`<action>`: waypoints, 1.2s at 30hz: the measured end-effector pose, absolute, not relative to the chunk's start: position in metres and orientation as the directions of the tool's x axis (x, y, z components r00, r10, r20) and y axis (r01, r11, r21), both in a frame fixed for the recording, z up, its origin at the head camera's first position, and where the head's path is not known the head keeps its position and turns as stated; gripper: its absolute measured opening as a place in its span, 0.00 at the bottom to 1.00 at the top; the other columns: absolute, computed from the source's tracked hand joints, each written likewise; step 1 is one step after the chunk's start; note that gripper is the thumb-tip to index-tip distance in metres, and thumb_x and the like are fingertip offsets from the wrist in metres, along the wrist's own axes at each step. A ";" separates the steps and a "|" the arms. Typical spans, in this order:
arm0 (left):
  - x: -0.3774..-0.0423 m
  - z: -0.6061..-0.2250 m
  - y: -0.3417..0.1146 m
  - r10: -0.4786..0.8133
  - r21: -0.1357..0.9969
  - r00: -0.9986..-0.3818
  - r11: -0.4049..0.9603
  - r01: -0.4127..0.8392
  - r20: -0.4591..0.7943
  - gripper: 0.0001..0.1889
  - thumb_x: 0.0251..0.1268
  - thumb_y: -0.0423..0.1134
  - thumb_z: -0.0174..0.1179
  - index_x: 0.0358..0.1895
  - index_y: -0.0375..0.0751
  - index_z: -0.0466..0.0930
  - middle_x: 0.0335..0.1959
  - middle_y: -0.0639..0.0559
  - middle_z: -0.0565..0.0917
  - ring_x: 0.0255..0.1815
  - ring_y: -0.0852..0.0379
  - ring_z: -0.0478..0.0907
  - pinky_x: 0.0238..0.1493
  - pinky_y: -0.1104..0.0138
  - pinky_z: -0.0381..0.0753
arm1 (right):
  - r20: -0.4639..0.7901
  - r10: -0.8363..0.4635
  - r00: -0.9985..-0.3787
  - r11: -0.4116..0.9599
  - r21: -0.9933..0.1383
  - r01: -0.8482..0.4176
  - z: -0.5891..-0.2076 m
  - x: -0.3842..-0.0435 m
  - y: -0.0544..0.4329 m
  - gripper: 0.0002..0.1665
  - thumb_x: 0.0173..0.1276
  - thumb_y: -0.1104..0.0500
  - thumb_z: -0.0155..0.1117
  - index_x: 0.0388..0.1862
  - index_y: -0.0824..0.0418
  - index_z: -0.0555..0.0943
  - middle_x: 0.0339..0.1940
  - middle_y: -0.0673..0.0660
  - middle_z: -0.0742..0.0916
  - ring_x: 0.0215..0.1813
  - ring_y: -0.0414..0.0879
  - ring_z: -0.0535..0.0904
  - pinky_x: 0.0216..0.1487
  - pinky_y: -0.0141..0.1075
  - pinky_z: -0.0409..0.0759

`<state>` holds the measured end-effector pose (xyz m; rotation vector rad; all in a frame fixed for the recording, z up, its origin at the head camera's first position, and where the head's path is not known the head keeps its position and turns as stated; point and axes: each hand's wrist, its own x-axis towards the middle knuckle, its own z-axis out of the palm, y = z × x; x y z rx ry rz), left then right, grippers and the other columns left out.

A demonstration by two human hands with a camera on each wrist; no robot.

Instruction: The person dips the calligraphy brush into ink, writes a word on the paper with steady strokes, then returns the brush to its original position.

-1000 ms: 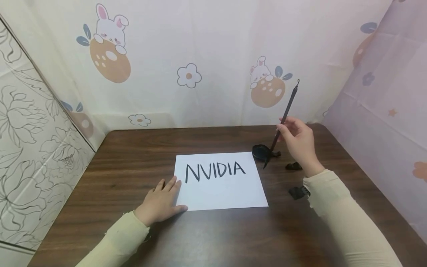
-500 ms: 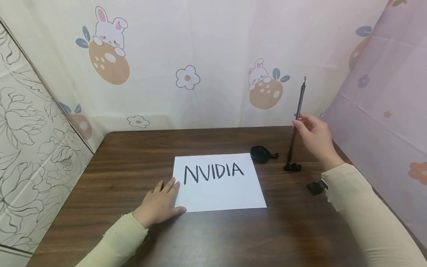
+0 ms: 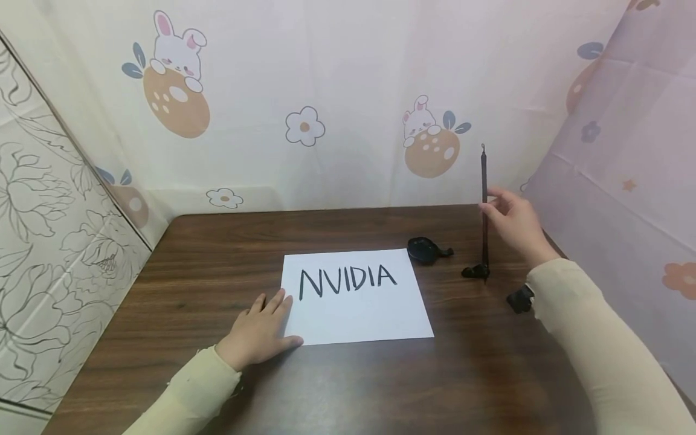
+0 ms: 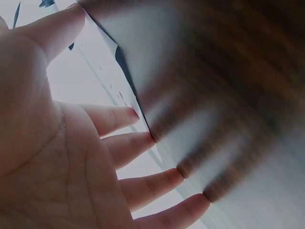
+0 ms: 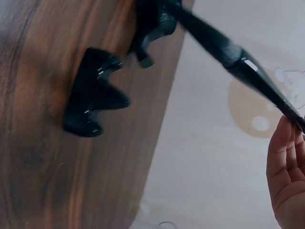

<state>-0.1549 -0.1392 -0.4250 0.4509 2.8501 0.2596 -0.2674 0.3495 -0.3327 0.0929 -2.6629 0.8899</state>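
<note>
My right hand [image 3: 515,225] pinches a long dark calligraphy brush [image 3: 484,181] between thumb and fingers, nearly upright, hanging loop at its top. Its lower end overlaps a small black brush rest [image 3: 470,272] in the head view. The right wrist view shows the humps of the brush rest [image 5: 90,98] on the wood, the brush [image 5: 226,50] crossing above. Flat on the table, my left hand [image 3: 258,333] touches the left edge of a white sheet of paper [image 3: 364,317] with fingers spread. Black letters on it read "NVIDIA".
A black ink dish [image 3: 424,250] with a short handle stands at the paper's upper right corner. The brown wooden table [image 3: 228,235] meets a printed curtain [image 3: 353,72] at its back edge. A flower-patterned panel [image 3: 43,241] borders the left side.
My right hand has carried the brush rightward from the ink dish to the brush rest. The brush has gone from slanted to nearly upright. The left hand has stayed put.
</note>
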 end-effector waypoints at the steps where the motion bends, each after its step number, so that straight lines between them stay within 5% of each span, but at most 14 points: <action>1: -0.155 -0.425 -0.139 0.323 0.211 -0.922 0.936 0.280 -0.211 0.47 0.59 0.65 0.61 0.75 0.40 0.59 0.78 0.41 0.57 0.75 0.27 0.54 0.63 0.31 0.61 | 0.310 0.042 -0.950 0.803 -0.576 -0.152 -0.335 -0.269 0.351 0.31 0.74 0.46 0.55 0.67 0.66 0.71 0.45 0.69 0.85 0.37 0.34 0.77 0.36 0.28 0.72; 7: -0.155 -0.426 -0.139 0.325 0.208 -0.923 0.936 0.283 -0.207 0.47 0.59 0.65 0.61 0.75 0.40 0.59 0.78 0.40 0.57 0.75 0.26 0.54 0.63 0.31 0.62 | 0.209 0.048 -0.977 0.791 -0.605 -0.091 -0.353 -0.276 0.358 0.32 0.76 0.43 0.51 0.66 0.66 0.68 0.50 0.71 0.83 0.54 0.62 0.77 0.48 0.51 0.74; 36: -0.157 -0.429 -0.141 0.335 0.201 -0.922 0.934 0.296 -0.194 0.47 0.59 0.66 0.60 0.75 0.40 0.59 0.78 0.41 0.58 0.74 0.26 0.55 0.62 0.31 0.62 | -0.004 0.023 -1.000 0.833 -0.553 0.021 -0.415 -0.296 0.362 0.32 0.78 0.47 0.48 0.67 0.72 0.68 0.58 0.76 0.78 0.56 0.66 0.77 0.53 0.58 0.75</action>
